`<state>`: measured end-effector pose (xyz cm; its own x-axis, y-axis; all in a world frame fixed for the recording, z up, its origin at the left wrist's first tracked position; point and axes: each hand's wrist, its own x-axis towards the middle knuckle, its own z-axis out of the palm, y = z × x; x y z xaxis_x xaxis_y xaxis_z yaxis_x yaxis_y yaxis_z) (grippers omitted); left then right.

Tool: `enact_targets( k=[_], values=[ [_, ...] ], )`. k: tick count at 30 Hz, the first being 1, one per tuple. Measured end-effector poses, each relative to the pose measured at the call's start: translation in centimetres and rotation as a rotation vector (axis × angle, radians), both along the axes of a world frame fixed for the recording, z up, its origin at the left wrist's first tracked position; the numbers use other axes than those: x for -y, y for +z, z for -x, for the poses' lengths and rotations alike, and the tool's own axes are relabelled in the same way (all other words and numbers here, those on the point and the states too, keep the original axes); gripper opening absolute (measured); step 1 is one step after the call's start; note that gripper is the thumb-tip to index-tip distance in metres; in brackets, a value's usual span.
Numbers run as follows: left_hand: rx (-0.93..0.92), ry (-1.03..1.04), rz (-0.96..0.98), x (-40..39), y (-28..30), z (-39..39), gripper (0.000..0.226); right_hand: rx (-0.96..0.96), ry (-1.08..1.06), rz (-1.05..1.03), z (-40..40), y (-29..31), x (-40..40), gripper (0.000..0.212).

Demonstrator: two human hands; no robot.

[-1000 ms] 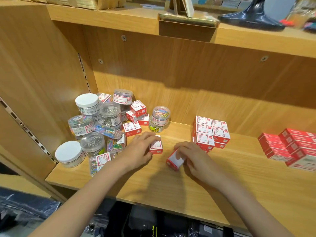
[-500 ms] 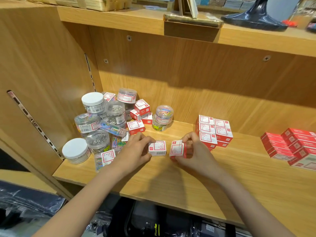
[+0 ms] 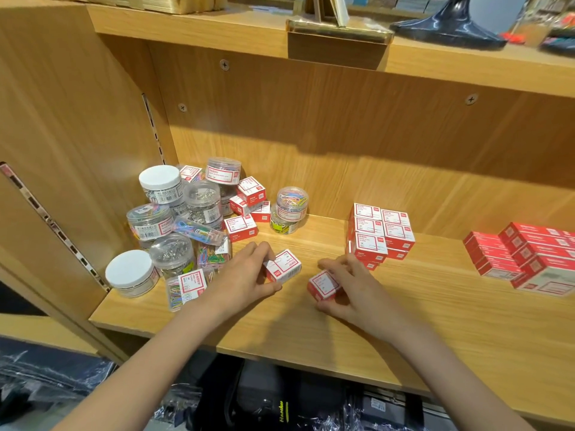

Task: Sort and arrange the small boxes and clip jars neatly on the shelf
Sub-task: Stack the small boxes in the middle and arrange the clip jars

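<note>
My left hand (image 3: pixel 245 276) grips a small red-and-white box (image 3: pixel 283 268) just above the wooden shelf (image 3: pixel 420 331). To its right, my right hand (image 3: pixel 357 290) holds a second small red box (image 3: pixel 323 285), tilted, near the shelf's middle. A jumble of clear clip jars (image 3: pixel 174 222) and loose small boxes (image 3: pixel 241 227) fills the shelf's left end. One jar of coloured clips (image 3: pixel 291 208) stands apart behind my hands. A neat stack of small red boxes (image 3: pixel 381 233) stands right of centre, just beyond my right hand.
Larger red boxes (image 3: pixel 525 258) are stacked at the shelf's far right. The side panel (image 3: pixel 62 150) closes off the left, the back panel (image 3: pixel 342 135) lies behind. An upper shelf (image 3: pixel 217 29) overhangs. Dark wrapped goods (image 3: pixel 280 402) lie below the front edge.
Both hands have lifted their boxes slightly and turned them. The right hand's box moved back toward me and tilted; the left hand's box rose off the shelf and angled.
</note>
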<state>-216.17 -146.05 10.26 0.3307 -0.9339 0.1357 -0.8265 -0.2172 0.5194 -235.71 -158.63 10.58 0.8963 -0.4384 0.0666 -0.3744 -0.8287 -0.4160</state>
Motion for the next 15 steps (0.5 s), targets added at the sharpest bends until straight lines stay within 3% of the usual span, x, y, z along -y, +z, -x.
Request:
enact_targets(
  k=[3,8,11,12,15],
  values=[
    [-0.014,-0.010,0.001,-0.3,-0.1,0.2,0.038,0.002,-0.025,-0.064,0.3,-0.4,0.0,0.070],
    [-0.202,-0.050,-0.003,-0.4,0.3,-0.6,0.032,0.060,-0.045,-0.171,0.3,-0.1,0.7,0.042],
    [-0.331,-0.041,0.005,-0.5,0.4,-1.1,0.030,0.259,-0.168,-0.515,-0.3,0.6,0.7,0.030],
    [-0.334,-0.043,0.004,-0.4,0.5,-1.1,0.030,0.311,-0.185,-0.579,-0.4,0.8,0.8,0.031],
    [-0.196,-0.064,0.026,-0.3,0.0,-0.6,0.037,0.296,-0.168,-0.473,-0.7,1.2,1.0,0.037]
  ],
)
